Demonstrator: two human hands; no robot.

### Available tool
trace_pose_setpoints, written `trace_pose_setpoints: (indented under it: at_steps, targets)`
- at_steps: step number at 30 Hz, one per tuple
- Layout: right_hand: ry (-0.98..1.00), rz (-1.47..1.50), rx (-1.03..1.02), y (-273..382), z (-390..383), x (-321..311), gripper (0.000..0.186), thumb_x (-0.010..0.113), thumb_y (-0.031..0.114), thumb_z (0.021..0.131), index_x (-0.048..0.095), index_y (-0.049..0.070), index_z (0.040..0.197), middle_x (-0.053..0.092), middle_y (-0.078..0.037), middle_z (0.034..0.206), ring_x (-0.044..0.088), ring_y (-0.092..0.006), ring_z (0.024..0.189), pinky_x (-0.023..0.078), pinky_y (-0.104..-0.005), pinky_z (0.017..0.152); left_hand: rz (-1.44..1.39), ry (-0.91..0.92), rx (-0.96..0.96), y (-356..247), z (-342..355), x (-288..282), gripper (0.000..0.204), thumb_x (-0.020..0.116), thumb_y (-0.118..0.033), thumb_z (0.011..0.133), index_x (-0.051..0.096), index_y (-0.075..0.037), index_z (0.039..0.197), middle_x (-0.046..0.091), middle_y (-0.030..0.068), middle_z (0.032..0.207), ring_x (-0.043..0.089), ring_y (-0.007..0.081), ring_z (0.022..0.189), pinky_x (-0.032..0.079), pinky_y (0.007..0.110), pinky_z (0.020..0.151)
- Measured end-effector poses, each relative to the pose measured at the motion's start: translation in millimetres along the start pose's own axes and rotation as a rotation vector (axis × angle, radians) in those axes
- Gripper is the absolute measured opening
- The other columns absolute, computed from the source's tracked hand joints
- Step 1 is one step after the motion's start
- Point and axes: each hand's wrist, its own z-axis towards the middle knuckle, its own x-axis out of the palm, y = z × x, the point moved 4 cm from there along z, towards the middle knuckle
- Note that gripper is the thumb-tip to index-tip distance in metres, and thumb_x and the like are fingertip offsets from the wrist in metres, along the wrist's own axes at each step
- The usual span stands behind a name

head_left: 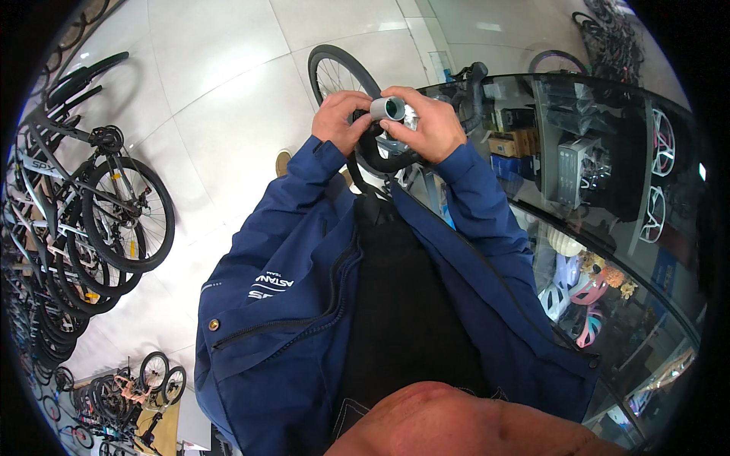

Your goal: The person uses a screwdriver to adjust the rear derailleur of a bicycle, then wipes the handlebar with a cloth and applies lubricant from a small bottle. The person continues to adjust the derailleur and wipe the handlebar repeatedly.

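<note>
We hold a short grey cylinder (pixel 388 109) with a dark green open end over the black curved handlebar (pixel 380 156), near the glass counter (pixel 608 228). Our right hand (pixel 423 121) is closed around the cylinder; our left hand (pixel 340 118) grips, it seems, the bar. We should keep the cylinder straight and the bar steady.

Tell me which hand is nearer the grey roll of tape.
Right. The right hand grips the grey roll of tape; the left hand is just left of it, on the black handlebar.
</note>
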Motion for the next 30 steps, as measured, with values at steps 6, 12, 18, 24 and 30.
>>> trace_pose_setpoints:
  at_steps: [6,12,18,24,30]
  targets:
    - [0.031,0.015,0.004,0.5,1.1,-0.2,0.047,0.078,0.028,0.087,0.063,0.011,0.128,0.073,-0.017,0.105,0.071,-0.0388,0.096,0.056,-0.0406,0.081,0.002,-0.022,0.035,-9.0,-0.9,-1.9,0.024,0.079,-0.007,0.080,0.073,-0.009,0.103,0.072,0.0082,0.113,0.065,0.0320,0.110,0.049,0.042,0.098]
    - [0.029,-0.008,-0.009,-1.6,3.0,0.4,0.048,0.078,0.031,0.087,0.063,0.012,0.128,0.073,-0.019,0.104,0.070,-0.0414,0.094,0.057,-0.0429,0.080,-0.038,0.045,-0.017,-1.3,4.3,-0.5,0.027,0.078,-0.007,0.081,0.073,-0.007,0.108,0.070,0.0097,0.120,0.063,0.0325,0.114,0.049,0.043,0.099]
    - [0.029,-0.004,-0.008,-2.9,2.9,-1.2,0.049,0.078,0.031,0.086,0.064,0.012,0.128,0.073,-0.020,0.102,0.070,-0.0418,0.093,0.057,-0.0431,0.079,0.021,0.018,0.114,-8.1,0.4,1.4,0.026,0.077,-0.005,0.082,0.070,-0.007,0.107,0.071,0.0097,0.117,0.064,0.0328,0.112,0.049,0.043,0.099]
    - [0.033,-0.022,-0.030,-0.4,5.2,-1.0,0.047,0.080,0.025,0.086,0.064,0.011,0.128,0.073,-0.019,0.100,0.072,-0.0362,0.090,0.057,-0.0388,0.079,-0.057,0.035,0.030,-0.4,2.9,0.4,0.026,0.073,-0.006,0.087,0.070,-0.007,0.112,0.070,0.0103,0.119,0.063,0.0337,0.113,0.049,0.043,0.100]
    - [0.051,-0.071,-0.052,2.8,11.8,-1.1,0.047,0.081,0.026,0.086,0.065,0.011,0.128,0.073,-0.018,0.098,0.072,-0.0360,0.087,0.056,-0.0369,0.077,0.008,0.008,0.067,-4.1,-1.9,1.1,0.024,0.076,-0.008,0.084,0.070,-0.007,0.108,0.070,0.0107,0.119,0.063,0.0340,0.113,0.049,0.044,0.099]
